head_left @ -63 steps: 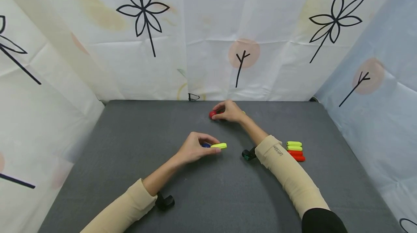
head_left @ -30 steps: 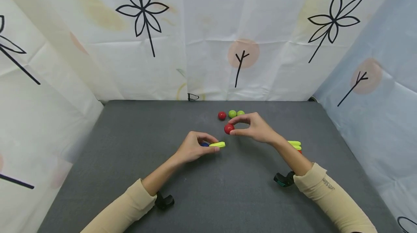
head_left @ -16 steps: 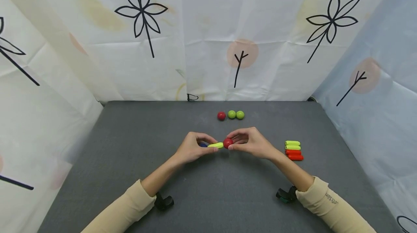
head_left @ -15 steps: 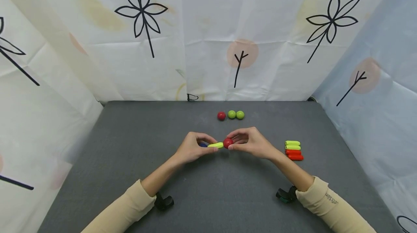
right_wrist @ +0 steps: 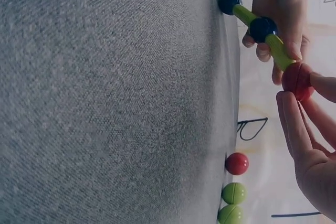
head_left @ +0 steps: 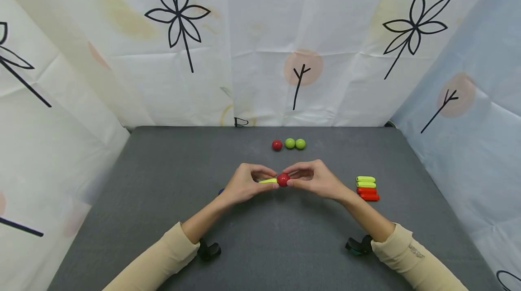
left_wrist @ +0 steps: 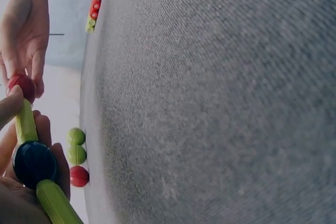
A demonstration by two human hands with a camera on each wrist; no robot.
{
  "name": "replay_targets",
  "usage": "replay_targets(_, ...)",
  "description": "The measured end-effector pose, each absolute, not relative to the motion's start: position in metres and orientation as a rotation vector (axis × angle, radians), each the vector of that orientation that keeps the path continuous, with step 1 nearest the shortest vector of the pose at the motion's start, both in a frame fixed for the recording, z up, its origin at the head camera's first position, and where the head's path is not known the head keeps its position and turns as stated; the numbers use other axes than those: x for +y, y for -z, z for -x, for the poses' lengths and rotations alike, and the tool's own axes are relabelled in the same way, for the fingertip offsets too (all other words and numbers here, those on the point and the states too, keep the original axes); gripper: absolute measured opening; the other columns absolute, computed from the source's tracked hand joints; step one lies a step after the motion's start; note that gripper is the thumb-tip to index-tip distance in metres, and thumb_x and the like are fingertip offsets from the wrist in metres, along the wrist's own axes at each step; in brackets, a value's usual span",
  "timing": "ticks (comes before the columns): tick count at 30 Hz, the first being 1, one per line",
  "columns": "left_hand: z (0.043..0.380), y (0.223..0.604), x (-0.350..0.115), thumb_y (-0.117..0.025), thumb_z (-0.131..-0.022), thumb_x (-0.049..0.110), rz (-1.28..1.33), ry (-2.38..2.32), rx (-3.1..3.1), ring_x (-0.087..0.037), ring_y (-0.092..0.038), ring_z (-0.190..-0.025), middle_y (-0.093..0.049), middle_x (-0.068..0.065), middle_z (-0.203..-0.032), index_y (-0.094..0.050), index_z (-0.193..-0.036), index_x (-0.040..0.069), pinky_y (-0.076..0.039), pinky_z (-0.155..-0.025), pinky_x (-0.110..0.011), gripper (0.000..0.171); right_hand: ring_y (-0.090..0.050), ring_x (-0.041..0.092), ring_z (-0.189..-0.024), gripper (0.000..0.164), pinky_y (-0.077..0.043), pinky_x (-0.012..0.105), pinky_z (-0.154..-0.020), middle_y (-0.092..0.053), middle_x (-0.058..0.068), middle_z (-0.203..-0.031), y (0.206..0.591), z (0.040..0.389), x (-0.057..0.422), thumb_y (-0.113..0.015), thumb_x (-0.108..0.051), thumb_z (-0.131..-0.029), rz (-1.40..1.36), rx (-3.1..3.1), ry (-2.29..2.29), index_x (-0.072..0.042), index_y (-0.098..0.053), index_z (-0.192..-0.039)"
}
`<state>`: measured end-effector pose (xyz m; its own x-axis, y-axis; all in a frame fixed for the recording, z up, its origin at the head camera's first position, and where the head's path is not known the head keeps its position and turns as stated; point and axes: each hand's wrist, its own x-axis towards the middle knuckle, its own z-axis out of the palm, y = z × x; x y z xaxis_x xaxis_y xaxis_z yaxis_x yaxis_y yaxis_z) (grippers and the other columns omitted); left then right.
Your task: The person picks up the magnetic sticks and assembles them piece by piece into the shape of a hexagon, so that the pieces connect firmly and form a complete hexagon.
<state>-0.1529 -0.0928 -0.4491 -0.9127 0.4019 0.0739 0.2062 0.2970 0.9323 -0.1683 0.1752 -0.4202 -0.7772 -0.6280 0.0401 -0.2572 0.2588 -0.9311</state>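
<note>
My left hand (head_left: pixel 243 186) grips a chain of yellow-green rods (left_wrist: pixel 26 123) and dark blue balls (right_wrist: pixel 263 29). One blue ball lies among its fingers, and another blue ball (right_wrist: pixel 230 3) forms the far end in the right wrist view. At the chain's other end sits a red ball (head_left: pixel 282 179), touching the rod's tip. Fingers and thumb of my right hand (head_left: pixel 319 181) pinch that ball from the right. The left thumb and fingertips reach right up to the ball's left side. How deep the rod's tip sits in the ball is hidden.
On the grey table (head_left: pixel 195 155), a loose red ball (head_left: pixel 277 145) and two green balls (head_left: pixel 295 143) stand in a row at the back. To the right lie two yellow-green rods (head_left: pixel 366 181) and red rods (head_left: pixel 368 194), stacked side by side. A patterned curtain (head_left: pixel 260 87) rises behind.
My right hand took a red ball from the back row and brought it forward to the rod's end. The left hand has since shifted slightly right along the chain, closer to the ball.
</note>
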Motion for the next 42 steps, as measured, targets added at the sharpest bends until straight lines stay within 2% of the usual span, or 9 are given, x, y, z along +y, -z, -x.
replay_targets(4,0.152,0.448,-0.090,-0.092,-0.090,0.023,-0.578,-1.693,2.364,-0.015,-0.077,-0.080,-0.086,-0.007,-0.106,-0.084,-0.116,0.011,-0.058,-0.066,-0.023,0.030,-0.081,0.031,-0.110,0.033,-0.066,0.029,-0.093,-0.076,0.027,-0.127,0.421,0.167,0.176,-0.080,-0.003,-0.097,0.792,2.160,1.541,0.005,-0.074,-0.129)
replay_targets(7,0.152,0.448,-0.087,-0.093,-0.088,0.023,-0.580,-1.691,2.359,-0.013,-0.076,-0.080,-0.086,-0.005,-0.106,-0.084,-0.115,0.012,-0.060,-0.068,-0.024,0.031,-0.083,0.027,-0.106,0.034,-0.066,0.031,-0.092,-0.078,0.026,-0.125,0.420,0.165,0.176,-0.082,-0.007,-0.096,0.732,2.165,1.545,0.004,-0.075,-0.128)
replay_targets(11,0.151,0.449,-0.086,-0.095,-0.086,0.023,-0.580,-1.673,2.362,-0.012,-0.072,-0.075,-0.085,-0.004,-0.105,-0.084,-0.114,0.014,-0.057,-0.064,-0.023,0.031,-0.084,0.022,-0.101,0.035,-0.066,0.029,-0.091,-0.080,0.025,-0.120,0.420,0.162,0.178,-0.084,-0.009,-0.096,0.696,2.178,1.539,0.003,-0.076,-0.128)
replay_targets(16,0.150,0.449,-0.088,-0.095,-0.086,0.024,-0.573,-1.655,2.357,-0.016,-0.069,-0.072,-0.085,-0.004,-0.104,-0.084,-0.112,0.016,-0.052,-0.060,-0.023,0.030,-0.083,0.016,-0.103,0.036,-0.065,0.025,-0.092,-0.080,0.025,-0.121,0.420,0.164,0.184,-0.083,-0.008,-0.096,0.740,2.174,1.533,0.004,-0.075,-0.128)
replay_targets(21,0.150,0.451,-0.089,-0.096,-0.085,0.025,-0.548,-1.642,2.367,-0.014,-0.068,-0.071,-0.084,-0.002,-0.103,-0.084,-0.111,0.018,-0.052,-0.060,-0.023,0.030,-0.081,0.013,-0.105,0.035,-0.063,0.022,-0.093,-0.079,0.026,-0.124,0.419,0.167,0.198,-0.082,-0.007,-0.096,0.750,2.209,1.535,0.005,-0.074,-0.128)
replay_targets(32,0.149,0.452,-0.092,-0.095,-0.086,0.025,-0.555,-1.668,2.338,-0.015,-0.070,-0.071,-0.084,-0.002,-0.106,-0.084,-0.113,0.018,-0.055,-0.064,-0.025,0.031,-0.078,0.001,-0.104,0.036,-0.063,0.021,-0.090,-0.075,0.030,-0.129,0.414,0.183,0.270,-0.080,-0.012,-0.099,0.562,2.452,1.458,0.005,-0.073,-0.131)
replay_targets(42,0.150,0.452,-0.095,-0.094,-0.086,0.026,-0.555,-1.663,2.337,-0.017,-0.070,-0.073,-0.084,-0.002,-0.107,-0.083,-0.114,0.018,-0.055,-0.064,-0.026,0.031,-0.073,-0.008,-0.105,0.042,-0.062,0.020,-0.087,-0.073,0.028,-0.136,0.415,0.189,0.344,-0.078,-0.021,-0.102,0.431,2.562,1.209,0.002,-0.070,-0.137)
